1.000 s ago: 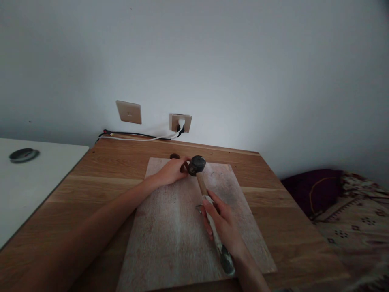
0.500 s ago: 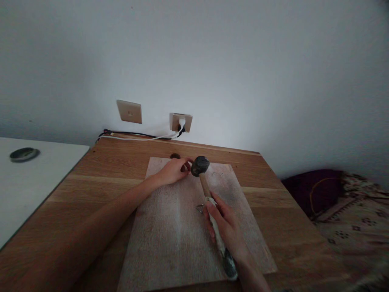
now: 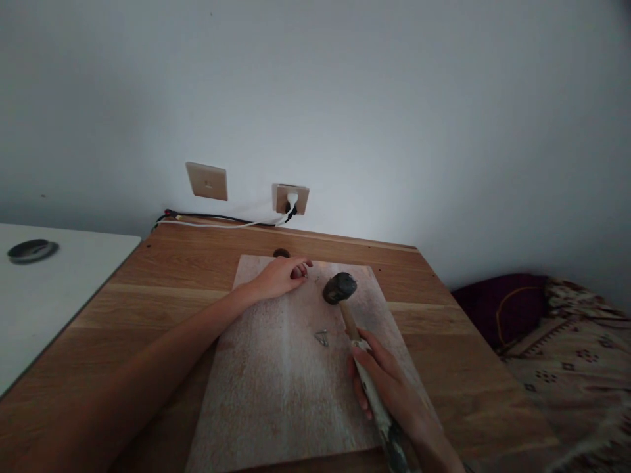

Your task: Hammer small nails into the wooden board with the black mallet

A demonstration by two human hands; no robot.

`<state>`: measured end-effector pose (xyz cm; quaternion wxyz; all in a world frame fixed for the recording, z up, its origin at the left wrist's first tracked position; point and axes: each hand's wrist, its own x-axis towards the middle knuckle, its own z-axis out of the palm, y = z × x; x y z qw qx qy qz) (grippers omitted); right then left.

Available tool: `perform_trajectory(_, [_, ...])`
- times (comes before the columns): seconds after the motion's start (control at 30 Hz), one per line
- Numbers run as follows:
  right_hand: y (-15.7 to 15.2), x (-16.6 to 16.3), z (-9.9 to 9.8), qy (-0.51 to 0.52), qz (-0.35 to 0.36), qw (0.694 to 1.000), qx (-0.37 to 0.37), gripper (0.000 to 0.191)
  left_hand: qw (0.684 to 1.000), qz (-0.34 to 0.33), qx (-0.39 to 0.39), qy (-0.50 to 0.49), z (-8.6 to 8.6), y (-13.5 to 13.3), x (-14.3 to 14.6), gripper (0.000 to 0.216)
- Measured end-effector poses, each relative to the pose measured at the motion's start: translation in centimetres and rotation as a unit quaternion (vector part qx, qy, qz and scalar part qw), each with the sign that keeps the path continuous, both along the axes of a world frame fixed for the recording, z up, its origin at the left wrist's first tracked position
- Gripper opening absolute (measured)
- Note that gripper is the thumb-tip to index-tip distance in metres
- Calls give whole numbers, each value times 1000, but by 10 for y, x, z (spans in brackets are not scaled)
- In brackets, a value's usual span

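Observation:
My right hand (image 3: 389,384) is wrapped round the wooden handle of a hammer (image 3: 352,322), whose dark head sits low over the right part of a pale wooden board (image 3: 276,387). My left hand (image 3: 279,277) rests near the board's far edge, fingers curled together in a pinch at a small spot I cannot make out. A few small nails (image 3: 322,337) lie loose on the board between the hands.
The board lies on a wooden table (image 3: 162,276) against a white wall with a blank plate (image 3: 206,180) and a socket with plug (image 3: 290,198); cables run along the back edge. A white tabletop (image 3: 44,289) with a dark round object (image 3: 28,250) adjoins at left. Patterned fabric (image 3: 566,368) lies at right.
The hammer head has swung right and toward me, away from my left hand's fingertips. My right hand slid back down the board, uncovering the nails. My left hand stayed put.

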<state>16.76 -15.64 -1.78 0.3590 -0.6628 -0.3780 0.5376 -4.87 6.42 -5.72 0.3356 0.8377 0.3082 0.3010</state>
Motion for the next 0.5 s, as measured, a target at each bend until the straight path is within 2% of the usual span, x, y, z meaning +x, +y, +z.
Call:
perform_trajectory(0.13, [4,-1,0,-67,34,997,20,62,1000,2,-6,4,2,-1,0,34])
perform_trajectory(0.23, [7,-7,-2,-109,27,992,53,65,1000,11,-2,11,2,-1,1,35])
perform_trajectory(0.5, [34,-29,5,-101,56,989,95,62,1000,12,11,11,1,-2,0,38])
